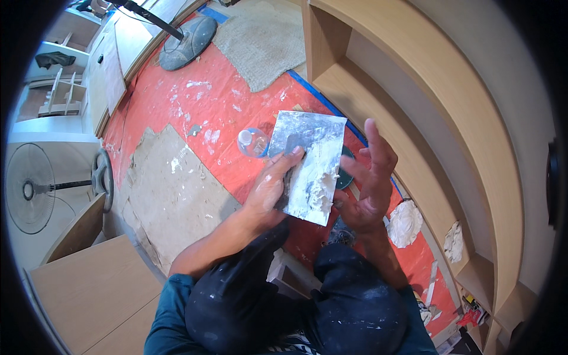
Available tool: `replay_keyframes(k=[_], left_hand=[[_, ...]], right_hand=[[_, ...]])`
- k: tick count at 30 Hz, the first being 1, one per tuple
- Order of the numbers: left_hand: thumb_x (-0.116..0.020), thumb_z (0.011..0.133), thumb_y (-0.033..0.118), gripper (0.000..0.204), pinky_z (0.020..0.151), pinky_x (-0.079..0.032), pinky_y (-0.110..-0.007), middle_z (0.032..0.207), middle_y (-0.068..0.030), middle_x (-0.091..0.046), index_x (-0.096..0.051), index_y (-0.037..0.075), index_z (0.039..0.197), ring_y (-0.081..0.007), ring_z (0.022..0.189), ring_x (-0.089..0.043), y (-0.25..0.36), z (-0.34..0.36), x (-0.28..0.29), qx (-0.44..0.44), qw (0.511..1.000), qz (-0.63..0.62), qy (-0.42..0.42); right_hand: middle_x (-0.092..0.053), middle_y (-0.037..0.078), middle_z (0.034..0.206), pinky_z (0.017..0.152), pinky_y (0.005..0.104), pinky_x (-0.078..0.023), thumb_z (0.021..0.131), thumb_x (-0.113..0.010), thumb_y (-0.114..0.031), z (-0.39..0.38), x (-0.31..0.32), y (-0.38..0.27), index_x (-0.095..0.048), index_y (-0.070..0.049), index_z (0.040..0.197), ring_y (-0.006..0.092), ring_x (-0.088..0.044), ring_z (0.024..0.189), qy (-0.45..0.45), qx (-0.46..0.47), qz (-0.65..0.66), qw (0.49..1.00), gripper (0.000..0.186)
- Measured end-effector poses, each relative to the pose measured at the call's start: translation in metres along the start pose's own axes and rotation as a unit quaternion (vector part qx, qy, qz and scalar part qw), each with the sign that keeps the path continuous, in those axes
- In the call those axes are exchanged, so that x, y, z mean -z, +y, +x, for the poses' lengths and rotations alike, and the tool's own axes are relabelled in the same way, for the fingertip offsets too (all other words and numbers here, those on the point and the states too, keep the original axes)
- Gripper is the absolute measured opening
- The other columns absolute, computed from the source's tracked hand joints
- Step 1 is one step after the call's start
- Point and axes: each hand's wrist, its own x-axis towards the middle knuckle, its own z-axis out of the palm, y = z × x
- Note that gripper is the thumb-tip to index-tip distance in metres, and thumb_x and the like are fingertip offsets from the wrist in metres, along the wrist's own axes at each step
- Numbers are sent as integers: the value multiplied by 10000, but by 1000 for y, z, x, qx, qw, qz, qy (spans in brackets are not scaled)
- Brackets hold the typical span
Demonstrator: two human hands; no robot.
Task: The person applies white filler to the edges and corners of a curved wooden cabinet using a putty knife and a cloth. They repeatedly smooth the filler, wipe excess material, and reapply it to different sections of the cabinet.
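Note:
My left hand [270, 184] grips a flat rectangular metal plate [293, 127], its thumb on top and its other fingers mostly hidden beneath. A thick, lumpy layer of white putty [316, 183] covers much of the plate's right and near side. Close to the plate's right edge, my right hand [373, 183] is raised with its fingers apart and nothing visible in it. Just left of the plate is a clear plastic bottle [253, 142] with a white cap. Partly hidden behind the plate, a dark green round thing [346, 168] shows.
Red sheeting [201, 112] spattered with white covers the floor, with cardboard [171, 189] over it. Curved wooden shelving [414, 118] stands at right, beside a crumpled whitish lump [405, 223]. A round stand base [188, 42] and cloth mat [260, 47] lie ahead; a fan [29, 188] is at left.

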Motion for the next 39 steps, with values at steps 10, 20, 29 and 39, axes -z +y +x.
replay_keyframes(k=[10, 20, 29, 39], left_hand=[[-574, 981, 372, 456, 665, -627, -406, 1012, -126, -708, -545, 20, 1270, -240, 802, -728, -1, -1, -2, 8, 1000, 6, 1], [-558, 989, 366, 421, 653, -628, -413, 966, -137, -708, -561, 17, 1225, -249, 770, -725, 4, -6, -7, -39, 999, 13, -12], [-587, 983, 304, 355, 726, -585, -341, 1013, -88, -699, -572, 42, 1223, -194, 836, -709, 10, -11, 1, -32, 999, 24, 28], [-584, 986, 298, 342, 724, -583, -339, 1001, -97, -694, -580, 35, 1205, -187, 825, -704, 18, -14, 11, -22, 999, 27, 38]], right_hand=[[-492, 224, 1452, 1029, 429, -374, 901, -659, -517, -5, -5, 0, -676, -163, 1175, 345, -420, 1309, 8, 8, -29, 1000, 448], [-453, 164, 1505, 1092, 434, -316, 806, -773, -441, 12, 2, -10, -727, -225, 1110, 322, -340, 1375, -5, -64, -5, 998, 376], [-430, 139, 1529, 1086, 429, -300, 792, -768, -391, 20, 14, -10, -716, -223, 1068, 329, -309, 1421, -127, -29, 0, 992, 328], [-487, 78, 1501, 955, 387, -406, 719, -821, -96, 22, 0, -16, -702, -236, 1014, 307, -367, 1376, -137, -33, 6, 990, 348]])
